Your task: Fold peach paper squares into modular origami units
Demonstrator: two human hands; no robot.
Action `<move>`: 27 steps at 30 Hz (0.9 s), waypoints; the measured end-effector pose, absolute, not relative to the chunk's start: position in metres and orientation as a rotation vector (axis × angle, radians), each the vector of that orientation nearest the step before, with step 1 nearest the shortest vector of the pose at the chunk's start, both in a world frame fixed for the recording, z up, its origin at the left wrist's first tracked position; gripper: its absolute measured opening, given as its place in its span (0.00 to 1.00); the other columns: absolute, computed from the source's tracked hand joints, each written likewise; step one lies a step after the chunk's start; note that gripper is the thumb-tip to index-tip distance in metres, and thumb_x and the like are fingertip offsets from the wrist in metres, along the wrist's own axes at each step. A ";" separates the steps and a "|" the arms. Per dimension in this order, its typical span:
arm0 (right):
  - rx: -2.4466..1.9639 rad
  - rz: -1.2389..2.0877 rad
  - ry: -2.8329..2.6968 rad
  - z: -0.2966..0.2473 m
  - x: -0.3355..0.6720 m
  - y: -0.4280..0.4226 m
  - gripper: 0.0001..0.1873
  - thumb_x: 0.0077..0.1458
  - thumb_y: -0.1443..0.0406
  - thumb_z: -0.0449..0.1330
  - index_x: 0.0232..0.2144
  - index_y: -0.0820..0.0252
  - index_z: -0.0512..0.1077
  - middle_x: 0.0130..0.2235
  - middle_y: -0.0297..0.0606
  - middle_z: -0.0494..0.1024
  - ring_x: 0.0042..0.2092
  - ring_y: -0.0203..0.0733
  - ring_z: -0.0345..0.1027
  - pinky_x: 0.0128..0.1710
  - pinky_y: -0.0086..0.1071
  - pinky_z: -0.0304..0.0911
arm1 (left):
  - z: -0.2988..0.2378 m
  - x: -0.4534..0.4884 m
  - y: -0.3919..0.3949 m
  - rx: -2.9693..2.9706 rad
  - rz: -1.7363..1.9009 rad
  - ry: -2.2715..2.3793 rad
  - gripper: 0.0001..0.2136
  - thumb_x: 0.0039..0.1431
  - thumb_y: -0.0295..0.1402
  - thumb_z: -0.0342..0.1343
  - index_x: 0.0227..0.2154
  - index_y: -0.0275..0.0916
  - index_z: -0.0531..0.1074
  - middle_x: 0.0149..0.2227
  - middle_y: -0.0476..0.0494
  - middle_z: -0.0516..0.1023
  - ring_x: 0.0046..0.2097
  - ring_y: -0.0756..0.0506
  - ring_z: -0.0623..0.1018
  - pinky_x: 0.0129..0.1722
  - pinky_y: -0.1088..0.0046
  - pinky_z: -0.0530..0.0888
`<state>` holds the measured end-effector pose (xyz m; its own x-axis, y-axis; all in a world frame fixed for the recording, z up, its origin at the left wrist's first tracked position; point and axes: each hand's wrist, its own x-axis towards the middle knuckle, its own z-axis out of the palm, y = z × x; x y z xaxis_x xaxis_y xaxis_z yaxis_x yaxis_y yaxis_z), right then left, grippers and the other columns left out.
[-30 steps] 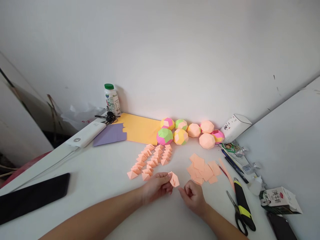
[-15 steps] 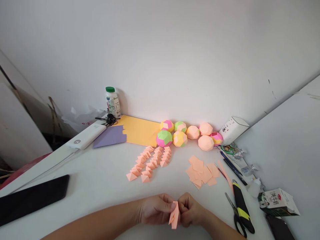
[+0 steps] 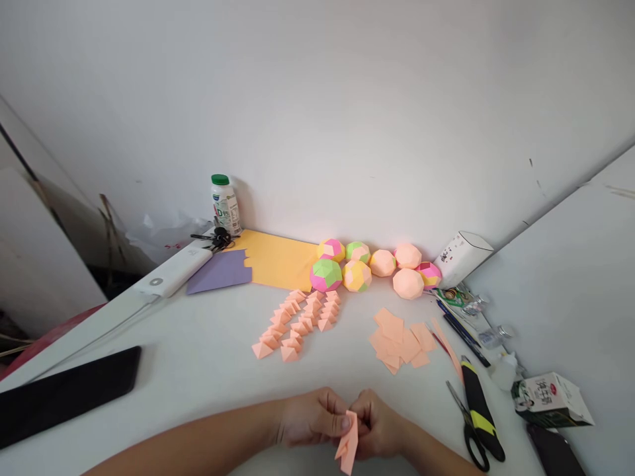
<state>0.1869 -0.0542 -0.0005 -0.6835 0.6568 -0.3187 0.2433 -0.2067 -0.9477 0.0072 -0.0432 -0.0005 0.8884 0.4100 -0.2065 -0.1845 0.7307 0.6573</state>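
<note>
A small folded piece of peach paper [image 3: 348,446] is pinched by my left hand [image 3: 317,418], thumb on its near face. My right hand [image 3: 380,424] is closed against the far side of the same paper, fingers curled and partly hidden behind it. Beyond my hands lie rows of folded peach paper units [image 3: 296,325], nested in chains. To their right is a loose pile of flat peach paper pieces [image 3: 401,338]. Several faceted paper balls [image 3: 357,275] in pink, green, yellow and peach sit along the wall.
On the right lie scissors [image 3: 467,423], a black-and-yellow utility knife [image 3: 482,410], pens [image 3: 464,336] and a milk carton [image 3: 551,398]. On the left are a black phone [image 3: 69,393], a white power bank [image 3: 173,272], keys [image 3: 221,239], a green-capped bottle [image 3: 225,205] and yellow paper [image 3: 280,259].
Both hands have shifted slightly down with the folded paper, which now tilts more. My right fingers have moved in closer behind it.
</note>
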 end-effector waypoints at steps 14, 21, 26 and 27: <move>-1.141 1.860 -1.875 0.003 0.186 -0.054 0.26 0.34 0.68 0.66 0.10 0.62 0.49 0.14 0.22 0.47 0.19 0.23 0.40 0.16 0.24 0.37 | 0.000 0.007 -0.046 0.821 0.380 0.376 0.19 0.41 0.50 0.63 0.20 0.36 0.77 0.21 0.45 0.75 0.26 0.47 0.71 0.35 0.68 0.68; -1.120 1.842 -1.883 0.003 0.185 -0.054 0.25 0.34 0.68 0.66 0.09 0.62 0.50 0.14 0.23 0.47 0.19 0.23 0.40 0.16 0.24 0.36 | -0.002 0.007 -0.046 0.821 0.380 0.401 0.18 0.40 0.49 0.64 0.20 0.36 0.77 0.19 0.46 0.73 0.26 0.47 0.71 0.34 0.69 0.67; -1.096 1.872 -1.869 0.005 0.185 -0.054 0.27 0.35 0.66 0.66 0.09 0.62 0.48 0.14 0.23 0.47 0.19 0.23 0.40 0.16 0.24 0.37 | -0.004 0.007 -0.047 0.827 0.384 0.407 0.18 0.40 0.49 0.64 0.20 0.36 0.77 0.18 0.47 0.71 0.25 0.48 0.69 0.33 0.70 0.66; -1.101 1.874 -1.867 0.005 0.185 -0.054 0.27 0.35 0.65 0.67 0.09 0.61 0.48 0.14 0.23 0.47 0.19 0.23 0.40 0.16 0.24 0.37 | -0.005 0.007 -0.047 0.827 0.387 0.406 0.18 0.40 0.49 0.64 0.20 0.36 0.77 0.18 0.48 0.71 0.25 0.48 0.69 0.33 0.70 0.66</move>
<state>0.1854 -0.0537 0.0046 -0.6724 0.6695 -0.3157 0.3132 -0.1291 -0.9409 0.0071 -0.0468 -0.0048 0.8554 0.4799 -0.1950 -0.1707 0.6166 0.7685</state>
